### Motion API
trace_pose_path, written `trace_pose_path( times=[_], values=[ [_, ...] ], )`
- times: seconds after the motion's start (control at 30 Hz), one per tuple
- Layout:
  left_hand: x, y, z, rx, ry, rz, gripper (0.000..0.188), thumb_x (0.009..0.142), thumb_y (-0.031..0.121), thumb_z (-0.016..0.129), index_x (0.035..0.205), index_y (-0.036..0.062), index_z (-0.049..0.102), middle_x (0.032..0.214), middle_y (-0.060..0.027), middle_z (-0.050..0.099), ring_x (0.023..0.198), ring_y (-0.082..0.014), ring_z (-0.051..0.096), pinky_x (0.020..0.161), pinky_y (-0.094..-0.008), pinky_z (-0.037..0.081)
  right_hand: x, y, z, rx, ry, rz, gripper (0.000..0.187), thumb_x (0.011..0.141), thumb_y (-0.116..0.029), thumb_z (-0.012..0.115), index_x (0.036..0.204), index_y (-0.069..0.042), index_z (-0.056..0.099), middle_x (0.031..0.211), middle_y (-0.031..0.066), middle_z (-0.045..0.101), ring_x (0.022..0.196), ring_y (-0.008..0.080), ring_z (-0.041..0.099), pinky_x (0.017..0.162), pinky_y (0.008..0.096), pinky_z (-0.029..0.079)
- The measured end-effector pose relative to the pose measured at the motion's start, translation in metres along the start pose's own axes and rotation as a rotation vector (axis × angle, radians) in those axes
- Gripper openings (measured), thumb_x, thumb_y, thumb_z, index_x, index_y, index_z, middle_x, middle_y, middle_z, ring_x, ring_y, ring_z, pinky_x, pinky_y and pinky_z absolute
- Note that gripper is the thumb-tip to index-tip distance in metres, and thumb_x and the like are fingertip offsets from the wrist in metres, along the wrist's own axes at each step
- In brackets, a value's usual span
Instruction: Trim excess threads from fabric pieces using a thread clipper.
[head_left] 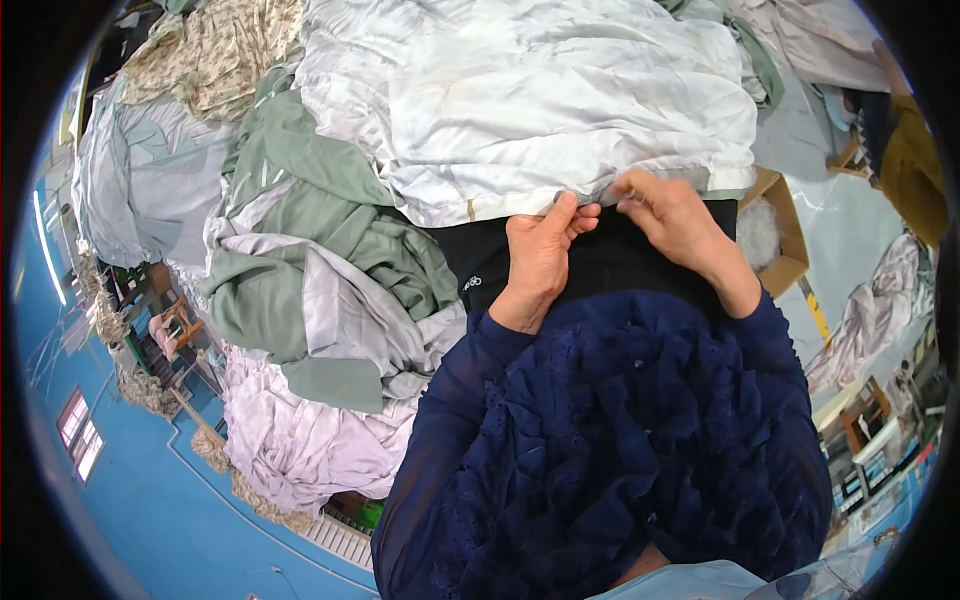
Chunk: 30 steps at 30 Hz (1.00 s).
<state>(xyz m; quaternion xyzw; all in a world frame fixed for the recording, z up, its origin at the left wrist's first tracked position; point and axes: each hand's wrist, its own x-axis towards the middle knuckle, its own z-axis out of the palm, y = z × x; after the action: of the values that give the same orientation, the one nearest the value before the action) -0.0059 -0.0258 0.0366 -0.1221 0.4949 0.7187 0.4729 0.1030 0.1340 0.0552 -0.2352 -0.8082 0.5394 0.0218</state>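
- Left hand (537,255), one: thumb and fingers pressed together, pinching the near edge of the white cloth.
- Right hand (682,222), one: fingers bent inward and bunched beside the same edge, just right of the left hand; whether they grip any fabric, cannot tell.
- White cloth (560,90), one large piece, creased: spread ahead of the person, its near edge at the hands; a grey strip (693,181) along part of that edge.
- Black fabric (620,255), one: under the hands, between the white cloth and the person's body.
- Navy top (620,430), ruffled, long-sleeved: worn by the person.
- Green cloth (310,150), heaped, with pale grey parts: left of the white cloth and next to it.
- Cardboard box (790,225), open, pale fluffy matter inside: right of the right hand.
- Lilac-pink cloth (310,435), bunched: below the green heap.
- Floral cloth (220,50), beige, crumpled: upper left.
- Pale blue-grey cloth (150,170), draped: far left.
- Blue floor (180,510): lower left.
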Motion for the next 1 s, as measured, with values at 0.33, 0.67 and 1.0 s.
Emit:
trace_pose_path(
  times=[0.33, 0.67, 1.0],
  values=[
    [0.000, 0.001, 0.006, 0.004, -0.053, -0.011, 0.017, 0.094, 0.010, 0.060, 0.102, -0.0041, 0.063, 0.092, -0.0111, 0.068, 0.079, -0.0203, 0.067, 0.066, -0.0297, 0.054, 0.023, 0.006, 0.022, 0.289, 0.192, -0.441, 0.014, 0.093, -0.013, 0.060, 0.088, -0.002, 0.065, 0.069, -0.0034, 0.057, 0.056, 0.0043, 0.047, 0.049, 0.0208, 0.037],
    [0.002, 0.001, 0.000, -0.025, -0.013, -0.117, 0.020, 0.093, 0.009, 0.061, 0.107, -0.0054, 0.061, 0.097, -0.0117, 0.066, 0.080, -0.0219, 0.067, 0.066, -0.0296, 0.055, 0.015, 0.015, 0.015, 0.966, 0.021, 0.191, 0.015, 0.093, -0.015, 0.060, 0.090, -0.002, 0.067, 0.069, -0.0012, 0.059, 0.057, 0.0046, 0.049, 0.049, 0.0189, 0.036],
    [0.004, 0.004, -0.010, -0.076, 0.026, -0.112, 0.017, 0.092, 0.009, 0.063, 0.103, -0.0031, 0.060, 0.093, -0.0095, 0.065, 0.081, -0.0239, 0.067, 0.066, -0.0311, 0.055, -0.103, 0.076, -0.093, 0.090, 0.460, 0.335, 0.020, 0.086, -0.002, 0.051, 0.101, 0.000, 0.065, 0.085, 0.0003, 0.065, 0.066, 0.0046, 0.054, 0.056, 0.0189, 0.040]
  ],
)
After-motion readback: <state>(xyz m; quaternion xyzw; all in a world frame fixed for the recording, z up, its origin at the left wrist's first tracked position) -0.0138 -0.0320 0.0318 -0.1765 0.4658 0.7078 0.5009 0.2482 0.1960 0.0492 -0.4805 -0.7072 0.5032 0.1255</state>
